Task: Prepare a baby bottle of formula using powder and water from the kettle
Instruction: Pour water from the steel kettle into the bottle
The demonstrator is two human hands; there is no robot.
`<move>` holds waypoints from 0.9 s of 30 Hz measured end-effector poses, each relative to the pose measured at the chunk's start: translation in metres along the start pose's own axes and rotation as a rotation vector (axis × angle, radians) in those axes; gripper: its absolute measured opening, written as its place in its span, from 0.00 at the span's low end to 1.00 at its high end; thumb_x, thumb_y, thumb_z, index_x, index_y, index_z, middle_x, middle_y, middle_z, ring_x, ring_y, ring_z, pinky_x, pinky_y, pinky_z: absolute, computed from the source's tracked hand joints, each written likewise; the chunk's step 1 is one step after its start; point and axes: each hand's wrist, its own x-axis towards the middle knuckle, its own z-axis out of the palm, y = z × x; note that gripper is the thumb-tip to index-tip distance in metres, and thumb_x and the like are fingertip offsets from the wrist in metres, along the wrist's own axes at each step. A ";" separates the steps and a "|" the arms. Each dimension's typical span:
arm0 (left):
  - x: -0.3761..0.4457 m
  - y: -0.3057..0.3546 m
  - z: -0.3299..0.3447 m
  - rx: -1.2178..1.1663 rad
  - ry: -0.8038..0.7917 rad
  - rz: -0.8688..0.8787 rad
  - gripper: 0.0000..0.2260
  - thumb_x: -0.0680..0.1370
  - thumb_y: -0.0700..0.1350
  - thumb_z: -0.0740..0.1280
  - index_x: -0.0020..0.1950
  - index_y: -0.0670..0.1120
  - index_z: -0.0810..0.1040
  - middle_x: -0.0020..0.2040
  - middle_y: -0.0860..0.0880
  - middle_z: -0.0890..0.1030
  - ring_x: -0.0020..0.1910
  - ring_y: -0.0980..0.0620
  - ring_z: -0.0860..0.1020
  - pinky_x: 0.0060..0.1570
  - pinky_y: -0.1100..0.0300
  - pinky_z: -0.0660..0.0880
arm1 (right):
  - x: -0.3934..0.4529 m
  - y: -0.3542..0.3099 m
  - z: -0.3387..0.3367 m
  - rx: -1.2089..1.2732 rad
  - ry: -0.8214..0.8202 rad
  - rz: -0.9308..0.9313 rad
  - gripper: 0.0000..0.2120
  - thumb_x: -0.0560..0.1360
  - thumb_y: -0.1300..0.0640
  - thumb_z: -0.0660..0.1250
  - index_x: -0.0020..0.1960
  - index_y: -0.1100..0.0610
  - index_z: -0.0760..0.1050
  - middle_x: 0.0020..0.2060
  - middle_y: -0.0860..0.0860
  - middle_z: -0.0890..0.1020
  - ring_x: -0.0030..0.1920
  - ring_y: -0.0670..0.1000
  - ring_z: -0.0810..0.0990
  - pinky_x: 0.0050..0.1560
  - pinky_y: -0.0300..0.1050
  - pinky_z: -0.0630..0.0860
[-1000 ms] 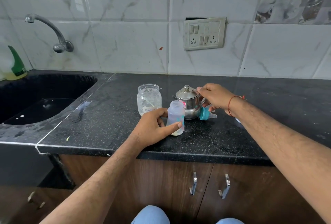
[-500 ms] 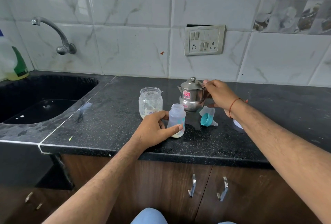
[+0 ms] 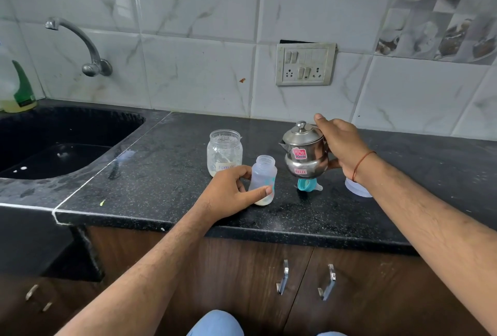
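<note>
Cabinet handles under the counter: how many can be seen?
3. Two metal handles sit side by side on the brown doors below the counter; a third handle is at the lower left. Others may be out of view.

Curved metal tap (image 3: 80, 45) stood over the black sink (image 3: 67, 144), green-capped soap bottle (image 3: 18, 91) beside it, switchboard (image 3: 305, 64) on marble tiles, cabinet handles (image 3: 282, 279) below.

Both forearms are bare and hairy, with no sleeves showing anywhere along them. The right hand (image 3: 339, 147) has a thin red-orange thread (image 3: 361, 164) tied round the wrist, just behind the fingers. The left hand (image 3: 228, 193) has nothing on its wrist or fingers. Far back from the fingers, at the bottom edge, light blue cloth (image 3: 215, 323) covers the knees.
</note>
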 end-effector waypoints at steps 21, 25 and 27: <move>0.002 -0.002 -0.002 -0.038 -0.040 -0.001 0.17 0.70 0.58 0.85 0.50 0.63 0.80 0.36 0.76 0.79 0.33 0.64 0.76 0.36 0.73 0.71 | -0.003 -0.038 0.006 -0.432 -0.018 -0.302 0.23 0.74 0.33 0.69 0.36 0.52 0.73 0.47 0.56 0.89 0.52 0.60 0.87 0.54 0.62 0.83; 0.001 -0.003 -0.003 -0.043 -0.026 -0.004 0.17 0.69 0.59 0.85 0.51 0.64 0.81 0.37 0.67 0.82 0.34 0.63 0.77 0.36 0.72 0.72 | -0.003 -0.043 0.011 -0.473 -0.022 -0.342 0.23 0.75 0.34 0.69 0.37 0.53 0.73 0.44 0.55 0.88 0.46 0.57 0.85 0.54 0.60 0.81; 0.001 -0.002 -0.003 -0.045 -0.024 -0.008 0.18 0.69 0.59 0.85 0.52 0.64 0.81 0.40 0.64 0.82 0.34 0.62 0.77 0.37 0.71 0.72 | -0.003 -0.045 0.013 -0.497 -0.012 -0.358 0.23 0.78 0.38 0.69 0.40 0.57 0.75 0.42 0.58 0.86 0.41 0.54 0.80 0.52 0.58 0.81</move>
